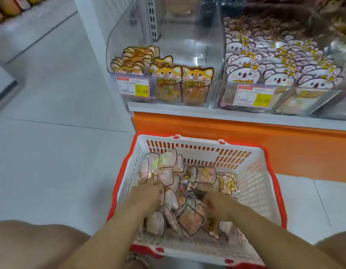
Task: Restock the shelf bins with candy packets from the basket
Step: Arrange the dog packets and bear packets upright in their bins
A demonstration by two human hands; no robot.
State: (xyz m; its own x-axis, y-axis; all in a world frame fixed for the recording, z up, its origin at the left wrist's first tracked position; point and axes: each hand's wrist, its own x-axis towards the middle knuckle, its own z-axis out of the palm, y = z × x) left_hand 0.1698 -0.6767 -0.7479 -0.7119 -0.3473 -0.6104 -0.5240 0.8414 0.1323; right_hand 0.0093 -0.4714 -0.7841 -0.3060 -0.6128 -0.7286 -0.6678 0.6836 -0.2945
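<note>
A white basket (253, 183) with a red rim stands on the floor below the shelf and holds several candy packets (172, 177) with dark outlines. Both of my hands are down inside it. My left hand (147, 195) has its fingers curled into the packets at the left side of the pile. My right hand (216, 205) curls over packets near the middle. What the fingertips hold is hidden by the pile. On the shelf, a clear bin (199, 53) at the left holds orange cat packets (168, 80) along its front and left. The bin to its right (221, 61) is packed with white bear packets (281, 65).
An orange panel (246, 136) runs under the white shelf edge, just beyond the basket. Price labels (133, 85) are stuck on the bin fronts. Pale floor tiles (61, 123) stretch to the left. My knees (32, 243) frame the basket at both lower corners.
</note>
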